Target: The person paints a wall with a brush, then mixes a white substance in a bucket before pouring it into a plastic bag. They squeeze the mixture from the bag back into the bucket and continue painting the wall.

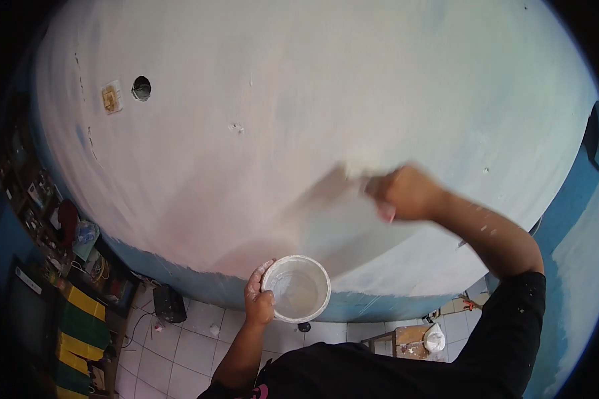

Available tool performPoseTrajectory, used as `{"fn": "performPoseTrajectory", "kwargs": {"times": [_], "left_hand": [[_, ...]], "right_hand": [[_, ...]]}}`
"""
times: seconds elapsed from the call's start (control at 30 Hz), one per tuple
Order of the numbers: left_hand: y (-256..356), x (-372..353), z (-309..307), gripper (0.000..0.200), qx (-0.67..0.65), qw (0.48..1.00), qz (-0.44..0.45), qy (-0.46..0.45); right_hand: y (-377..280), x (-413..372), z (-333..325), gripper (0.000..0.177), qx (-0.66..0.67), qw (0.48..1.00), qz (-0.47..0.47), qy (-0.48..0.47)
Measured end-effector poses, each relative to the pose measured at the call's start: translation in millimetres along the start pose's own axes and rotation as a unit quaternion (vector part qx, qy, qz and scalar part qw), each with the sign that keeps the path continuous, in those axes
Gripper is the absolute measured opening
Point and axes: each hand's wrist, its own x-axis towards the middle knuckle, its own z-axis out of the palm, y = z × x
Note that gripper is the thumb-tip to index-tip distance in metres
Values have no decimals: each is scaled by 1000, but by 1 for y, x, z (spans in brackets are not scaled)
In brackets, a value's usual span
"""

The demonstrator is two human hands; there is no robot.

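My left hand (pixel 259 292) grips a white round tub (pixel 296 319) by its rim, thumb over the near side. Inside the tub is whitish paint, and its rim is smeared with it. My right hand (pixel 406 193), blurred by motion, is closed around a paintbrush (pixel 356 174) whose pale bristles are at the wall. White paint in uneven strokes covers most of the wall (pixel 259 86), with a blue band (pixel 353 307) along its bottom. Paint flecks dot my right forearm and both hands cast shadows on the wall.
A round hole (pixel 141 88) and a square fitting (pixel 112 97) are in the wall at upper left. Cluttered shelves (pixel 40 199) and a striped cloth (pixel 83 332) stand left. On the tiled floor are a black box (pixel 170 304) and a wooden stool (pixel 411 340) bearing a white bag (pixel 434 338).
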Motion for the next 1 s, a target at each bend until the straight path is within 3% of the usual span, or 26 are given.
{"fn": "performPoseTrajectory", "kwargs": {"times": [0.07,0.13,0.17,0.23,0.27,0.3,0.33,0.37,0.4,0.43,0.47,0.57,0.63,0.7,0.77,0.87,0.9,0.93,0.97,1.0], "left_hand": [[2,-2,0,66,-2,1000,1,0],[2,-3,-1,66,0,1000,4,-2],[-1,-4,-1,66,3,1000,7,-1],[-5,-12,-4,66,2,1000,3,5],[-7,-17,-4,66,-2,1000,-2,9],[-7,-19,-6,66,-7,1000,-4,12],[-7,-22,-10,66,-7,1000,-6,11],[-7,-26,-15,66,-8,1000,-9,9],[-5,-31,-21,66,-9,1000,-12,8],[-1,-37,-27,66,21,1000,-10,15],[5,-41,-33,66,49,999,-6,21],[15,-48,-47,66,77,995,-8,59],[15,-48,-47,66,46,995,-12,85],[15,-47,-44,67,-14,994,-22,103],[22,-39,-35,68,-41,996,-25,76],[36,-22,-10,69,-97,995,-18,30],[44,-16,-1,69,-103,994,-14,14],[49,-10,7,70,-109,994,-10,-1],[51,-4,12,70,-113,994,-9,-1],[51,1,17,70,-116,993,-9,-1]], "right_hand": [[41,10,-63,21,-24,986,137,87],[76,13,-96,15,-23,919,121,374],[83,13,-107,16,-86,907,152,383],[73,15,-100,10,-213,898,259,287],[61,19,-74,10,-208,927,252,182],[44,24,-34,10,-202,946,242,77],[18,19,11,15,-305,941,109,102],[-14,15,42,17,-251,961,4,120],[-41,11,50,20,-194,978,-71,28],[-58,12,55,17,-84,992,-90,-31],[-60,14,51,16,42,984,-31,-168],[-19,25,8,17,48,990,79,-104],[26,25,-48,17,127,977,154,80],[52,21,-101,16,112,948,194,226],[68,16,-127,10,-15,915,216,341],[68,3,-100,6,-192,925,245,217],[62,0,-70,11,-155,954,222,130],[52,-5,-34,10,-216,958,30,188],[22,-9,-15,10,-210,974,43,71],[7,-13,6,14,-177,976,-52,114]]}}
